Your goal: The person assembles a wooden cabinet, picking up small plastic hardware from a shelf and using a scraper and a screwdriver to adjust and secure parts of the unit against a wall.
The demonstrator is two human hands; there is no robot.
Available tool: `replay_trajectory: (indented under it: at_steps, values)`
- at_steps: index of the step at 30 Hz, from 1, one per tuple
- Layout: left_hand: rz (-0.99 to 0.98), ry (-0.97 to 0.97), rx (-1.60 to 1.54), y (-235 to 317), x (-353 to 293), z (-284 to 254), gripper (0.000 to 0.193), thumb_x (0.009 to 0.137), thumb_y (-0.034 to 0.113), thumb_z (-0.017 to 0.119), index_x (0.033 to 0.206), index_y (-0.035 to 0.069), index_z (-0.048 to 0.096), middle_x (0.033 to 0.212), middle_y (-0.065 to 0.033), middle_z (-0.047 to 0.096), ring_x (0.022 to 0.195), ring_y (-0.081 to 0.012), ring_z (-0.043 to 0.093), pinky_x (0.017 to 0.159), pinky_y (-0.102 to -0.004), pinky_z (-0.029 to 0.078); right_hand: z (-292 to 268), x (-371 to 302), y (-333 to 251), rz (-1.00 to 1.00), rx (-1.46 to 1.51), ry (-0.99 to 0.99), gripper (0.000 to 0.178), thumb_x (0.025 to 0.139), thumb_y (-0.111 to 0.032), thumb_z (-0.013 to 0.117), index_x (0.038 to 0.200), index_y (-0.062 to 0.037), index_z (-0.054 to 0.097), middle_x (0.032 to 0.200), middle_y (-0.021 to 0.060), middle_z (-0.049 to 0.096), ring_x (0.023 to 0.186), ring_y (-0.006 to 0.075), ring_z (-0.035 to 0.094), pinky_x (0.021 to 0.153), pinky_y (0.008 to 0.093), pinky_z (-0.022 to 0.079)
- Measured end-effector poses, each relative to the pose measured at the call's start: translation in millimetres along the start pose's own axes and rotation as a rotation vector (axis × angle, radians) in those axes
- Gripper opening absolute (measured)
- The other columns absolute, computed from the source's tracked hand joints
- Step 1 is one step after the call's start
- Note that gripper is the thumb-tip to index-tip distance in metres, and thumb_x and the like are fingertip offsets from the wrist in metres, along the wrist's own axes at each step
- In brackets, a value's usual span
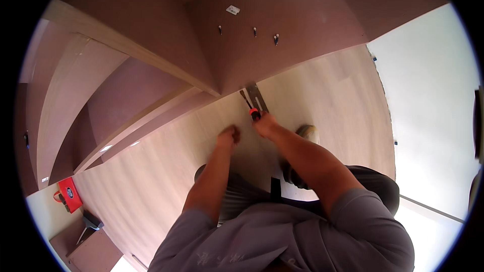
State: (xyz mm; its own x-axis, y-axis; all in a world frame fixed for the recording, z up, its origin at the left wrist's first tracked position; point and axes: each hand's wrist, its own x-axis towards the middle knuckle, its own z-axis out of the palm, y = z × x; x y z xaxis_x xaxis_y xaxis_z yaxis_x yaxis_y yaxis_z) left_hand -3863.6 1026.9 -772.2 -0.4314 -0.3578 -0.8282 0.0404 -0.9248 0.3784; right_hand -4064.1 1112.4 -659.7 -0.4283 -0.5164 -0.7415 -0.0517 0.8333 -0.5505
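In my right hand [264, 123] is a screwdriver [254, 114] with a red and black handle, its shaft pointing away toward the cabinet base. Beside the shaft lies a dark flat metal piece with a slot [257, 97], on the wood-look panel [191, 131] at the cabinet's foot. To the left, my left hand [230, 134] hovers over or rests on that panel, slightly blurred, with its fingers curled in; what they hold, if anything, is hidden.
A brown cabinet panel [282, 10] ahead carries several small dark fittings and a white label [233, 9]. Open compartments [136, 85] extend to the left. A red box [70, 194] stands far left, near a dustpan-like dark object [92, 220]. A shoe [307, 132] is beside my right forearm.
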Motion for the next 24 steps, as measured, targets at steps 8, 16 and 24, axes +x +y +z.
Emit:
replay_trajectory:
  at_steps: [8, 16, 24]
  values:
    - [0.173, 0.101, 0.720, -33, -1, 50, 0.027, 0.093, 0.020, 0.068, 0.112, 0.001, 0.068, 0.089, -0.0102, 0.066, 0.074, -0.0210, 0.064, 0.060, -0.0345, 0.050, -137, -120, -10, -0.185, -0.506, -0.370, 0.044, 0.086, -0.023, 0.068, 0.125, -0.0058, 0.057, 0.094, 0.0203, 0.070, 0.074, 0.0333, 0.071, 0.065, 0.0455, 0.056]
    - [0.129, 0.581, 1.027, -31, 25, 176, 0.080, 0.078, 0.045, 0.084, 0.130, -0.007, 0.051, 0.130, -0.0220, 0.061, 0.116, -0.0341, 0.063, 0.096, -0.0440, 0.055, -269, -205, 14, -0.184, -0.565, -0.190, 0.050, 0.088, -0.021, 0.069, 0.134, -0.0086, 0.055, 0.099, 0.0180, 0.067, 0.093, 0.0335, 0.067, 0.084, 0.0429, 0.052]
    - [0.186, 0.745, 1.346, -18, -6, 225, 0.091, 0.073, 0.045, 0.088, 0.134, -0.003, 0.040, 0.140, -0.0193, 0.047, 0.133, -0.0333, 0.049, 0.104, -0.0474, 0.051, -273, -171, 19, -0.249, -0.382, -0.146, 0.050, 0.088, -0.020, 0.070, 0.134, -0.0094, 0.055, 0.095, 0.0150, 0.066, 0.086, 0.0300, 0.065, 0.081, 0.0408, 0.052]
